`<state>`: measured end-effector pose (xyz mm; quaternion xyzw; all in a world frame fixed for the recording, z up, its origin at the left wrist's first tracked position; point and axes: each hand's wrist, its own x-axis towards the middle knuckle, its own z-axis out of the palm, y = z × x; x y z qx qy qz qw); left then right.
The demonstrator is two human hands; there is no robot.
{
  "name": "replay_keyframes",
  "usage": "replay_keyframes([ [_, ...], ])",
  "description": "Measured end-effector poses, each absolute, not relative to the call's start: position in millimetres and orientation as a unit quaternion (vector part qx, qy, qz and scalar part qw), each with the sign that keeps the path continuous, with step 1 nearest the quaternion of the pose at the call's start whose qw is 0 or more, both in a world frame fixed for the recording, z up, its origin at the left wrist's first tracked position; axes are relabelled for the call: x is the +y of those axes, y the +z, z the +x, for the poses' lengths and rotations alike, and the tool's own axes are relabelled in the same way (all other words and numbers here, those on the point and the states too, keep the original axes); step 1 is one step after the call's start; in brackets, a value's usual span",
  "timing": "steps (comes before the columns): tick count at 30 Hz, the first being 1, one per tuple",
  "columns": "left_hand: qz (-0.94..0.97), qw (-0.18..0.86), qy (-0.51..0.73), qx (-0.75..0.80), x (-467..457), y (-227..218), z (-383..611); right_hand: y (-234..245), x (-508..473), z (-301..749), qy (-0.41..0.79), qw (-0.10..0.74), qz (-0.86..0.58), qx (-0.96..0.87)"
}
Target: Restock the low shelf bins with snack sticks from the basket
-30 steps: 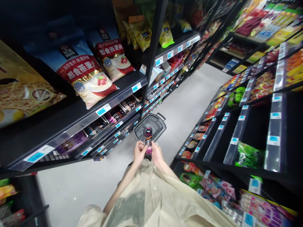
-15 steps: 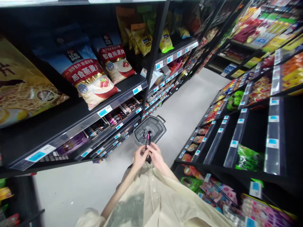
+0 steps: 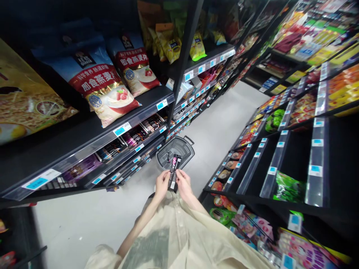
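Note:
Between my two hands is a slim black packet [image 3: 174, 170] with pink and white print, its long side pointing away from me. My left hand [image 3: 162, 184] pinches its left edge, and my right hand [image 3: 183, 183] grips the right edge. Just beyond them a grey shopping basket [image 3: 188, 156] stands on the floor, partly covered by the packet. A small dark item [image 3: 168, 157] lies inside the basket; its kind is too small to tell.
Along the left runs a black shelf [image 3: 92, 136] with oatmeal bags [image 3: 108, 87] and boxes of dark packets [image 3: 134, 136] below. On the right stands another rack [image 3: 276, 157] with snacks, including a green bag [image 3: 288, 186]. A pale floor aisle [image 3: 221, 116] stretches ahead.
The packet has turned in my hands, from edge-on to showing its broad printed face. My hands have moved slightly apart along its sides. The view has shifted a little.

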<state>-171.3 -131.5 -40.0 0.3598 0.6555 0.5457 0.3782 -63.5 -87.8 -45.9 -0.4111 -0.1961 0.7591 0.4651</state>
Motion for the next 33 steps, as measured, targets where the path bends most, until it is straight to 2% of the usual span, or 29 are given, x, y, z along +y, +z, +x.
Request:
replay_keyframes([
  [5, 0.319, 0.423, 0.589, 0.610, -132.2, -34.6, -173.8, -60.4, -82.0, -66.6, 0.714, 0.526, -0.434, -0.161],
  [9, 0.273, 0.400, 0.638, 0.598, -129.9, -33.8, -175.7, -61.7, -76.3, -64.1, 0.707, 0.544, -0.433, -0.127],
  [14, 0.219, 0.353, 0.682, 0.602, -124.9, -18.8, -181.0, -39.9, -84.3, -59.8, 0.751, 0.490, -0.404, -0.183],
  [20, 0.211, 0.405, 0.689, 0.563, -127.4, 9.5, -179.4, -21.1, -94.6, -62.8, 0.773, 0.391, -0.399, -0.301],
  [26, 0.193, 0.403, 0.686, 0.575, -136.9, 26.8, -171.4, -7.7, -95.3, -59.0, 0.746, 0.357, -0.394, -0.401],
  [33, 0.171, 0.406, 0.686, 0.580, -140.6, 24.1, -176.8, -14.1, -96.7, -55.9, 0.710, 0.344, -0.400, -0.467],
])
